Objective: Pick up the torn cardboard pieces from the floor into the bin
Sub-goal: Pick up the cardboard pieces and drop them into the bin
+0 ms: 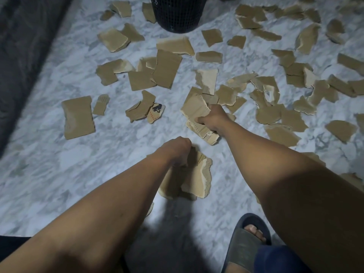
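Both hands grip ragged corrugated pieces: right (211, 120) a stack (194, 111), left (177, 152) several (197, 174). Marble floor (49, 164) clear nearby; mesh bin (178, 14) beyond.

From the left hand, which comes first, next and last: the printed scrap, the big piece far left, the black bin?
1. Printed scrap, just ahead of the left hand.
2. Big piece, off to the left.
3. Black bin, far ahead at the top.
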